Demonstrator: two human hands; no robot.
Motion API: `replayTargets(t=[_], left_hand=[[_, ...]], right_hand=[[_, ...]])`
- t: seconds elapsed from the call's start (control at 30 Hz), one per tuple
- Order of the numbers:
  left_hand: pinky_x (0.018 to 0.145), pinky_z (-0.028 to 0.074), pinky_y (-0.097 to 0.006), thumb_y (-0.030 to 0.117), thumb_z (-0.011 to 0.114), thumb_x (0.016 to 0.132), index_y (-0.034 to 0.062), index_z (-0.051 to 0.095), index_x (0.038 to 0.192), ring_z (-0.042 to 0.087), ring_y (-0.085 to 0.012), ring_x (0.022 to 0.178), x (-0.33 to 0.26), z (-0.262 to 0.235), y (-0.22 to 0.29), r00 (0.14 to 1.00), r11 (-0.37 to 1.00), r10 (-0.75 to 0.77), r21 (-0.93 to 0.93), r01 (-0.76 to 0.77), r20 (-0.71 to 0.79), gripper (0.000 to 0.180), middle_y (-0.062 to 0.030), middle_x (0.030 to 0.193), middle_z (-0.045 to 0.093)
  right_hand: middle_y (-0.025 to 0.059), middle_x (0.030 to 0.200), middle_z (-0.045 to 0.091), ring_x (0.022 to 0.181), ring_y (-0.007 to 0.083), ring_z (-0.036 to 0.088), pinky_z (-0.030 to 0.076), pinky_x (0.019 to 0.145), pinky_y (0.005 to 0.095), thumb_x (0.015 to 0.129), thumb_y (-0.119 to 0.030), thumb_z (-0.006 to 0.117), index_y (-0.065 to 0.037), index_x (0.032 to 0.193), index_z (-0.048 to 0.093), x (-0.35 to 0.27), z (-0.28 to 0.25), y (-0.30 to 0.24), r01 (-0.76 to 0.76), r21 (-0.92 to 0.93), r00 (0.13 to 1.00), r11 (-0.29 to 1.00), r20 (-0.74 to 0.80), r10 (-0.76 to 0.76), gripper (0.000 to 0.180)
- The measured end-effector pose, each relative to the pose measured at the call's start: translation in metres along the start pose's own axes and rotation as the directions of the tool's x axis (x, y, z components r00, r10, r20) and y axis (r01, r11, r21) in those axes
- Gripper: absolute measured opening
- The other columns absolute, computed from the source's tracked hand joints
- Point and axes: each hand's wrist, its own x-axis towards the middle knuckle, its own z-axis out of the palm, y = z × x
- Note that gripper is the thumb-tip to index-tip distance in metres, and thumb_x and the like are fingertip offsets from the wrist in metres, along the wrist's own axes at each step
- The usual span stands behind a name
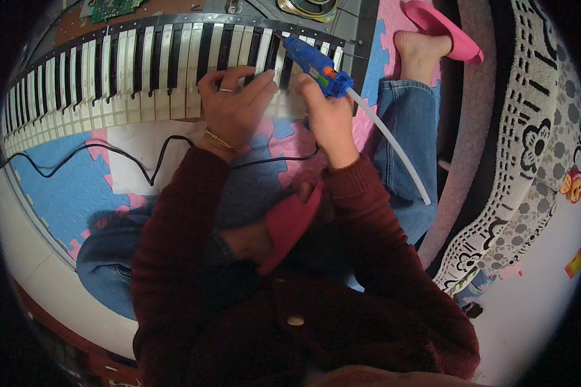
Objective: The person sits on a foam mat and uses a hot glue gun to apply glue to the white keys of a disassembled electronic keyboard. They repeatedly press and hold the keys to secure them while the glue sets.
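Note:
A blue hot glue gun point(316, 64) with an orange trigger is gripped in my right hand point(329, 119). A long white glue stick point(394, 143) curves out of its back end. The gun's nozzle points up and left, over the back ends of the keys near the right end of a keyboard point(142, 108). Just left of it, my left hand point(235, 106) rests on the white keys with bent, parted fingers and holds nothing. It wears a ring and a gold bracelet. The keyboard lies in an opened casing, and its keys are exposed along their full length.
Behind the keys sit a green circuit board point(113, 8) and a round speaker point(308, 8). A black cable point(152, 175) runs across the blue and pink foam mat point(58, 164). My jeans and pink slippers point(294, 226) lie close by. At right hangs a black-and-white patterned cloth point(529, 142).

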Motion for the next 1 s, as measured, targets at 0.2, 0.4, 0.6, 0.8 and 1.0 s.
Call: replayTargets(t=[0.2,0.4,0.6,0.8,1.0], left_hand=[[0.093,0.037,-0.045,0.016,0.072,0.076,0.0228,0.071,0.094,0.061,-0.0159,0.106,-0.0003,-0.0014,0.0013,1.000,1.000,-0.014,0.007,0.013,0.027,0.020,0.0109,0.115,0.071],[0.095,0.034,-0.045,0.015,0.066,0.075,0.0202,0.069,0.096,0.063,-0.0153,0.105,-0.0011,0.0004,-0.0002,1.000,1.000,-0.004,-0.005,0.004,0.027,0.022,0.0108,0.116,0.068],[0.094,0.034,-0.046,0.015,0.066,0.075,0.0207,0.069,0.097,0.063,-0.0151,0.105,-0.0017,0.0016,-0.0006,1.000,1.000,-0.006,-0.009,0.006,0.020,0.023,0.0106,0.117,0.068],[0.093,0.034,-0.045,0.015,0.066,0.075,0.0215,0.069,0.097,0.063,-0.0150,0.104,-0.0027,0.0023,-0.0007,1.000,1.000,-0.001,0.005,0.001,0.017,0.023,0.0106,0.116,0.068],[0.093,0.035,-0.044,0.016,0.067,0.075,0.0217,0.069,0.096,0.063,-0.0142,0.103,-0.0014,0.0018,-0.0004,1.000,1.000,-0.002,0.007,0.002,0.005,0.022,0.0112,0.116,0.068]], right_hand=[[0.0012,0.068,0.063,0.059,0.0096,0.054,0.045,0.054,0.0296,0.087,-0.026,0.072,0.002,0.089,0.069,0.0059,0.0017,0.0046,0.046,-0.022,0.999,0.999,-0.007,-0.046,0.028],[0.0022,0.062,0.060,0.055,0.0120,0.054,0.045,0.053,0.0321,0.087,-0.029,0.071,0.001,0.088,0.069,0.0056,0.0036,0.0057,0.087,-0.030,0.996,0.996,-0.010,-0.087,0.030],[0.0021,0.063,0.061,0.056,0.0112,0.054,0.045,0.053,0.0313,0.088,-0.028,0.071,0.002,0.088,0.069,0.0092,0.0027,0.0047,0.031,-0.068,0.999,0.997,0.012,-0.030,0.030],[0.0021,0.063,0.061,0.056,0.0099,0.054,0.044,0.052,0.0304,0.088,-0.028,0.071,0.002,0.088,0.070,0.0050,0.0044,0.0042,0.076,0.009,0.997,0.997,-0.007,-0.076,0.030],[0.0016,0.065,0.061,0.058,0.0087,0.054,0.044,0.053,0.0287,0.087,-0.028,0.072,0.001,0.085,0.069,0.0037,0.0045,0.0027,0.051,-0.034,0.997,0.998,-0.048,-0.053,0.029]])
